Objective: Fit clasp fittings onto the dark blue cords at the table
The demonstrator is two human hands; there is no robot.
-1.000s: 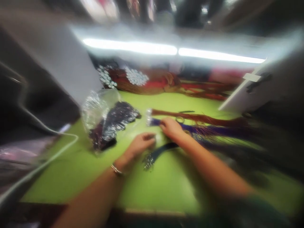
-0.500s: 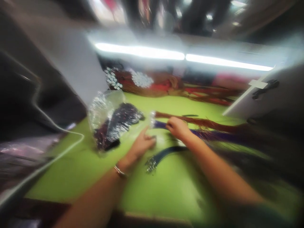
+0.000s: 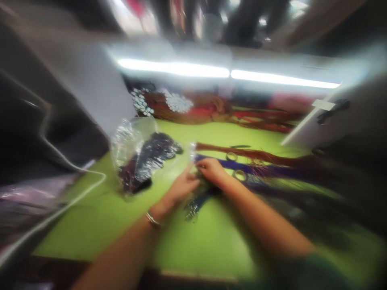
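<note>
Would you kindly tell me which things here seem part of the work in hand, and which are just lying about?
Likely in use, nearest the left hand and right hand:
blue wires
brown wires beside them
dark wires with shiny ends

Seemingly just lying about:
plastic bag
two tape-like rolls
white cable
wires at the back

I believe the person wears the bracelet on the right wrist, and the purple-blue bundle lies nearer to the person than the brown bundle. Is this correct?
Not quite: the bracelet is on the left wrist, as the head view shows. The purple-blue bundle does lie nearer than the brown bundle.
</note>
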